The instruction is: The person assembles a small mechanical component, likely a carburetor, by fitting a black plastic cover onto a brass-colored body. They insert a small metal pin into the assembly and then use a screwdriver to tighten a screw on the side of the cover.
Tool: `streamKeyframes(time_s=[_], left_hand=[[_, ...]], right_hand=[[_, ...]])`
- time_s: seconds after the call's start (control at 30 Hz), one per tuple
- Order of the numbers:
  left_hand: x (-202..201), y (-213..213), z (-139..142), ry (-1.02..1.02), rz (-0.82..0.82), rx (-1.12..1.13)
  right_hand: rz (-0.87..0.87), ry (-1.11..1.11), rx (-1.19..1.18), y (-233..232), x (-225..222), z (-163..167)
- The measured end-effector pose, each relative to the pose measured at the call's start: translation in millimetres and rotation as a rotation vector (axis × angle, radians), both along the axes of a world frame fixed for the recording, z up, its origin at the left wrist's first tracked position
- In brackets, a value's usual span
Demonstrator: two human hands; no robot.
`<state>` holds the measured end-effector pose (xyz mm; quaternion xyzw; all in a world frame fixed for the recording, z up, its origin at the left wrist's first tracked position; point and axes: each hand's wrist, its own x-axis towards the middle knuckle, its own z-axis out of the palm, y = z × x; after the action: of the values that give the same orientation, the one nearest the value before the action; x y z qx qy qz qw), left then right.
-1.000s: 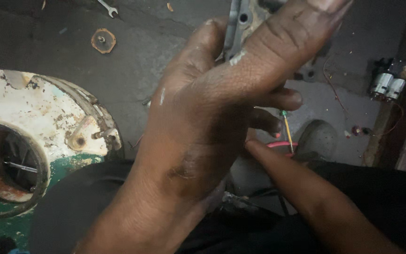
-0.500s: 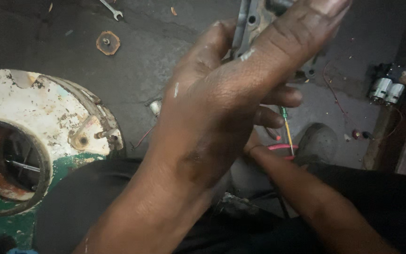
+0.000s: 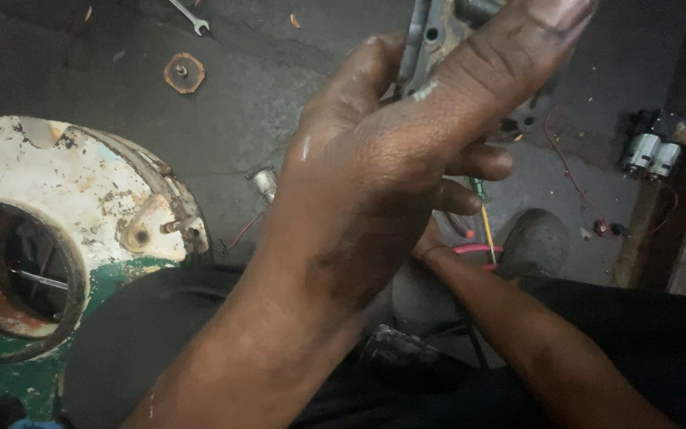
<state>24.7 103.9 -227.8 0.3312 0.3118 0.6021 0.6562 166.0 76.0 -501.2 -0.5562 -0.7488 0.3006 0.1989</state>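
Observation:
My left hand (image 3: pixel 391 183) fills the middle of the view, raised with its back toward me. It is shut on a grey metal part (image 3: pixel 426 36) with holes, held between thumb and fingers at the top edge. My right forearm comes in from the lower right, and my right hand (image 3: pixel 432 248) is almost wholly hidden behind the left hand. A thin yellow-green rod (image 3: pixel 484 218) and a pink strand (image 3: pixel 478 249) show just beside that wrist. Whether the right hand holds them cannot be seen.
A big round metal housing (image 3: pixel 65 199), white, rusted and green-edged, lies at the left on the dark floor. A spanner (image 3: pixel 192 17) and a rusty hexagonal plate (image 3: pixel 184 73) lie at the top. Small silver cylinders (image 3: pixel 653 152) with red wire sit at the right, near a grey shoe (image 3: pixel 537 242).
Almost nothing differs. The view has drifted slightly, so the floor items sit a little further right. The left hand keeps its grip on the metal part.

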Motion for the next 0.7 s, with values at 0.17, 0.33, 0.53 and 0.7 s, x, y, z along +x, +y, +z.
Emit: streamKeyframes(time_s=[0.17,0.33,0.53,0.7], left_hand=[[-11.3,8.1,19.4,0.305,-0.067,0.014],[-29.7,10.3,50.6,0.039,-0.090,-0.105],[-26.7,32.3,105.8,-0.065,-0.052,-0.031],[-44.1,24.5,112.4,0.129,-0.123,-0.137]], right_hand=[[0.058,-0.016,0.038,-1.7,7.3,-28.7],[0.067,-0.019,-0.090,2.9,-8.3,-39.1],[0.102,-0.056,-0.149,6.4,-9.5,-44.7],[0.114,-0.085,-0.154,10.2,-2.8,-29.1]])
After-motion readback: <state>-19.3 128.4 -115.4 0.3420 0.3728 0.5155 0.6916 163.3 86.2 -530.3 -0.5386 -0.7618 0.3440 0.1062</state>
